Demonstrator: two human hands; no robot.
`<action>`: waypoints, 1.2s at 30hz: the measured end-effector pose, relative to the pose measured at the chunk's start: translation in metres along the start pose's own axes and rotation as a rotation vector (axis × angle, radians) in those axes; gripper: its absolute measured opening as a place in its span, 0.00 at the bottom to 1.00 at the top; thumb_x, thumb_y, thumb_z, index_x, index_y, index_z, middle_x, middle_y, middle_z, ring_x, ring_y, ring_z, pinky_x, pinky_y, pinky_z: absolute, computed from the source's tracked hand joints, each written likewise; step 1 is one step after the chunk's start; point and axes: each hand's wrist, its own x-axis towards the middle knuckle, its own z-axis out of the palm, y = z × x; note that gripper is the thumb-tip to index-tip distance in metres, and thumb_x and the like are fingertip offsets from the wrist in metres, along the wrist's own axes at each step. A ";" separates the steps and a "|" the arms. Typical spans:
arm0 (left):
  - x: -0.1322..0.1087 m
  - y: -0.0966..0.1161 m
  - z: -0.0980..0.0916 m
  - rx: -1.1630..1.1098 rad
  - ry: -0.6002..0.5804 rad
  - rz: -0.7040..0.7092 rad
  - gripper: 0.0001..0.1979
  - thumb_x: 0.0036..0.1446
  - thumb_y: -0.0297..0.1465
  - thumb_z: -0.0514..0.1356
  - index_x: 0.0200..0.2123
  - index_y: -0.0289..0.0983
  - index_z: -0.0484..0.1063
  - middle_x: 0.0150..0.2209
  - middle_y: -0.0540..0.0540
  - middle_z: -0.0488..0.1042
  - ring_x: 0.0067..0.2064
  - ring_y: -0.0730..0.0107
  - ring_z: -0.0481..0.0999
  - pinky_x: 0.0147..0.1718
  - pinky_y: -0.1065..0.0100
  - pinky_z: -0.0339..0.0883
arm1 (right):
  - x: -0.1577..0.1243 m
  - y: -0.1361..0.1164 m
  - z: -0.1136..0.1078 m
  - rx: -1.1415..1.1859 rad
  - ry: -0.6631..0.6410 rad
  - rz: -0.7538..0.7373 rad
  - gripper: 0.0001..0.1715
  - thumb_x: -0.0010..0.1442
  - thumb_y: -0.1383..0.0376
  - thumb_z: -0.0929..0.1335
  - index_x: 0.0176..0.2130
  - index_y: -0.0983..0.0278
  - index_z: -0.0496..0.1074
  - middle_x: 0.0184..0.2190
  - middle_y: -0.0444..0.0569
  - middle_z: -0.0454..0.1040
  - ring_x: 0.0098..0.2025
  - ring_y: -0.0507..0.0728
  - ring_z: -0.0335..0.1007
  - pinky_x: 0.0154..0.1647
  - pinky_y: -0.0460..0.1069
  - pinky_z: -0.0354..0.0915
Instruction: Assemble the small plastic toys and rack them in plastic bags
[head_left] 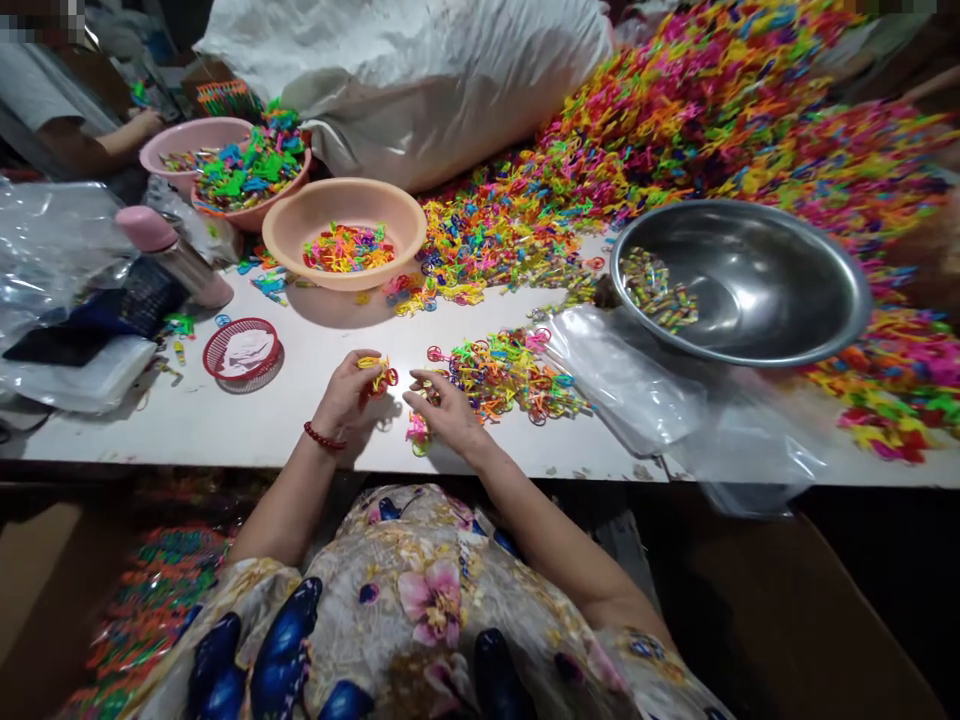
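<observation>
My left hand (351, 392) is closed around a few small plastic toys (386, 378), yellow and red with wheel-like rings, just above the white table. My right hand (448, 415) reaches in from the right, its thumb and fingertips apart and pointing at the left one. It is at the left edge of a small heap of mixed plastic toys (510, 375) in many colours. Whether a small piece lies under its fingers is hard to make out. A pink and green toy (418, 434) lies on the table below my right hand.
A peach basin (281, 235) holds more toys; a steel bowl (780, 340) holds small wrapped pieces. Clear plastic bags (637, 395) overhang the table edge. Left are a red basket (212, 355), a pink-capped bottle (180, 262) and a co-worker's arm (120, 140). A huge toy pile (675, 120) rises behind.
</observation>
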 end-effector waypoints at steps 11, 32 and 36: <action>-0.028 -0.005 0.005 -0.099 -0.142 -0.071 0.22 0.43 0.32 0.74 0.41 0.36 0.71 0.32 0.49 0.78 0.27 0.73 0.77 0.26 0.73 0.69 | -0.012 0.001 0.014 0.002 -0.020 -0.053 0.21 0.57 0.52 0.73 0.46 0.60 0.79 0.36 0.46 0.78 0.28 0.52 0.65 0.30 0.47 0.64; -0.025 -0.025 -0.014 -0.346 0.192 -0.149 0.20 0.44 0.25 0.72 0.41 0.36 0.71 0.31 0.49 0.77 0.32 0.71 0.80 0.32 0.71 0.74 | -0.024 -0.006 0.013 -0.126 -0.289 -0.106 0.15 0.62 0.53 0.70 0.37 0.61 0.79 0.26 0.42 0.76 0.23 0.49 0.60 0.26 0.45 0.57; -0.028 -0.025 -0.032 -0.387 0.185 -0.213 0.15 0.47 0.27 0.70 0.39 0.32 0.74 0.31 0.46 0.77 0.28 0.75 0.76 0.25 0.75 0.71 | 0.023 -0.022 0.009 -0.227 -0.374 -0.129 0.15 0.61 0.54 0.70 0.32 0.62 0.79 0.24 0.43 0.75 0.25 0.50 0.64 0.27 0.45 0.58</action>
